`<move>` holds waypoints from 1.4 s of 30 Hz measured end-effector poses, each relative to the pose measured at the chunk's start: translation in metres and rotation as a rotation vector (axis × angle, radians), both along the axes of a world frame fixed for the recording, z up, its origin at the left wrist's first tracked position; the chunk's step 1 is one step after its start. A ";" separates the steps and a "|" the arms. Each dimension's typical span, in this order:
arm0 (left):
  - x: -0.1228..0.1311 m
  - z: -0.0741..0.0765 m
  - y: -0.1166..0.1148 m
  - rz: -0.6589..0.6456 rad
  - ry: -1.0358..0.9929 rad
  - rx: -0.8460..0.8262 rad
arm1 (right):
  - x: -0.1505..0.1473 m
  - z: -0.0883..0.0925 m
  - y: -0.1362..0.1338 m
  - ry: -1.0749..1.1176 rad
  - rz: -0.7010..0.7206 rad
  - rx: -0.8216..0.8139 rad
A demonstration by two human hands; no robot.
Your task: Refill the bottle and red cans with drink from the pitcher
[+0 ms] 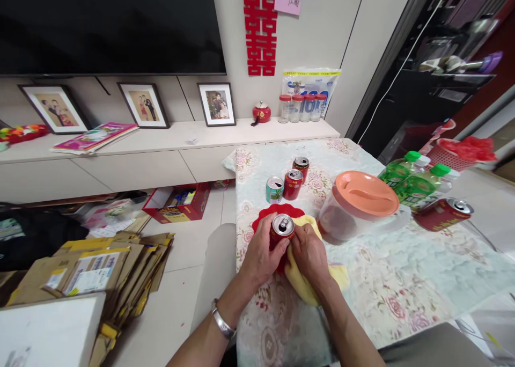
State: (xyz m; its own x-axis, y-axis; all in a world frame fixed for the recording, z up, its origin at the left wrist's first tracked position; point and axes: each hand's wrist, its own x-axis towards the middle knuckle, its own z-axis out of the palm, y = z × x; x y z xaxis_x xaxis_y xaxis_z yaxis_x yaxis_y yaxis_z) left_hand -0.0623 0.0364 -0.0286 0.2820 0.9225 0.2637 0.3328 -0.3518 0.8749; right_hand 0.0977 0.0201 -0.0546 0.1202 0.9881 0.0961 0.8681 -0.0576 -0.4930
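Observation:
My left hand (259, 251) is wrapped round an opened red drink can (283, 226), held upright above a red scalloped plate (263, 215). In my right hand (310, 253) is a yellow cloth (303, 287), bunched up against the can's right side. Part of the cloth hangs down onto the table. Just beyond the plate stand a small green can (274, 190), a red can (293, 185) and a darker can (301, 167), all with opened tops. The fingertips of my right hand are partly hidden by the cloth.
A clear jug with an orange lid (367, 193) stands to the right. Green-capped bottles (420, 184) and a large red can (442, 214) lie beyond it on the flowered tablecloth (386, 281). Flattened cardboard (100, 270) is stacked on the floor at left.

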 end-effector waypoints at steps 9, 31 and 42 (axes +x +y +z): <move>-0.002 0.000 0.001 -0.012 0.004 0.001 | 0.003 -0.003 0.000 0.053 0.020 0.021; 0.007 -0.003 0.002 0.092 0.049 0.043 | 0.010 0.002 -0.006 0.449 0.022 0.344; 0.005 -0.002 0.006 0.103 0.029 -0.012 | -0.005 0.005 -0.010 0.460 0.026 0.499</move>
State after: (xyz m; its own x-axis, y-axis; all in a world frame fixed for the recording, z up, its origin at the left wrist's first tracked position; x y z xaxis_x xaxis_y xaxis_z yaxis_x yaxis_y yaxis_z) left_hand -0.0571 0.0420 -0.0302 0.1927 0.9501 0.2453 0.3924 -0.3038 0.8682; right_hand 0.0927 0.0096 -0.0501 0.2345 0.8420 0.4858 0.5613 0.2907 -0.7748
